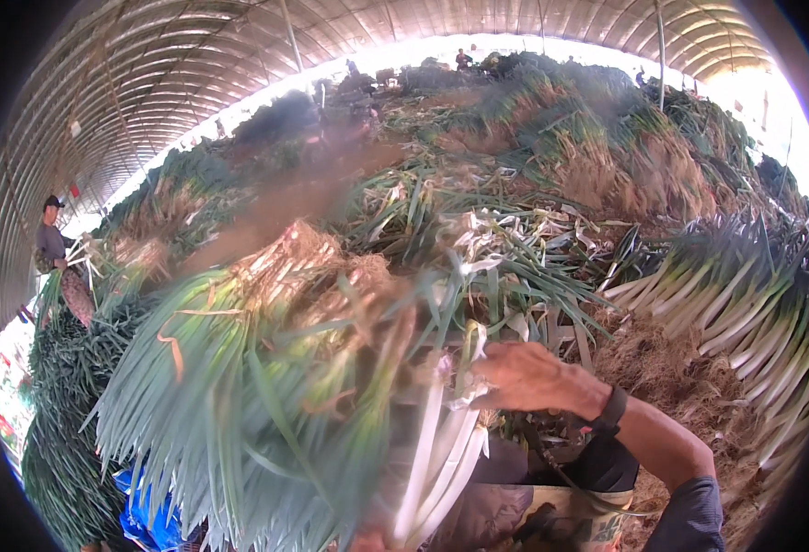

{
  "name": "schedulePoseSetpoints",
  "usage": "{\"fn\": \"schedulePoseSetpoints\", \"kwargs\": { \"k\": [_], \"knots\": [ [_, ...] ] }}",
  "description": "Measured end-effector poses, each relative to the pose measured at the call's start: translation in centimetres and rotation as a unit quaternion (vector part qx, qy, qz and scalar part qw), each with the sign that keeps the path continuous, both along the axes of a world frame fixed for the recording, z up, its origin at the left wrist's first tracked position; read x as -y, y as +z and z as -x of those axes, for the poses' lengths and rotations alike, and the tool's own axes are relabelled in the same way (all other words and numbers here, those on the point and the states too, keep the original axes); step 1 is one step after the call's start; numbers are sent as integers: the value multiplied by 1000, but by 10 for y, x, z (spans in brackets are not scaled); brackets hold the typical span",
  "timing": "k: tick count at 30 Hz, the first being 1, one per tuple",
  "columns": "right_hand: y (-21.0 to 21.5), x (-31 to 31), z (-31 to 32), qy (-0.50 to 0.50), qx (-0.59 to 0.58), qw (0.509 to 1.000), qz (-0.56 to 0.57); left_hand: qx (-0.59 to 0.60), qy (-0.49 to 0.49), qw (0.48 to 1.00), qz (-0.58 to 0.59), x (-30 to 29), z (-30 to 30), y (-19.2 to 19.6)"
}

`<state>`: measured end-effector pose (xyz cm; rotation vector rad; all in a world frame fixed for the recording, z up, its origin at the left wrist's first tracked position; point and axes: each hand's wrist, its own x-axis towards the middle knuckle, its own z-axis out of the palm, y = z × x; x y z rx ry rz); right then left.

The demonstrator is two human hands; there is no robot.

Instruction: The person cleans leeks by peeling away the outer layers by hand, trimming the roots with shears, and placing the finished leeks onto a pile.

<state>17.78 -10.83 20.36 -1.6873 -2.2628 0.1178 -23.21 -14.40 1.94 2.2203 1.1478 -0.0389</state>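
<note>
Several long green onions (pixel 434 451) with white stems stand slanted in front of me, their lower ends at the bottom edge. My right hand (pixel 533 375), with a dark band at the wrist, has its fingers closed at the upper part of these stems, on pale, loose outer skin. Only a blurred bit of my left hand (pixel 370 541) shows at the bottom edge beside the stem ends; its fingers are hidden. Left of the stems lies a big heap of unpeeled green onions (pixel 239 368), roots up and green leaves hanging toward me.
Rows of white-stemmed green onions (pixel 745 294) lie at the right by brown root litter (pixel 671 405). Stripped leaves (pixel 505 248) cover the pile ahead. A blue plastic bag (pixel 151 511) sits low at left. Another person (pixel 55 244) stands far left holding onions, under an arched roof (pixel 147 92).
</note>
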Motion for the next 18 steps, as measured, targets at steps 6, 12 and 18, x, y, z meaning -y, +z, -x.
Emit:
{"fn": "schedulePoseSetpoints", "kwargs": {
  "k": [6,12,18],
  "knots": [
    [-68,1,8,-10,69,997,-39,-18,-42,997,-67,7,-2,-13],
    [-49,-18,-63,-156,377,910,-67,178,-18,984,-23,20,10,-28],
    [-18,-22,-53,-279,22,950,138,80,-21,995,53,18,5,-1]
  ]
}}
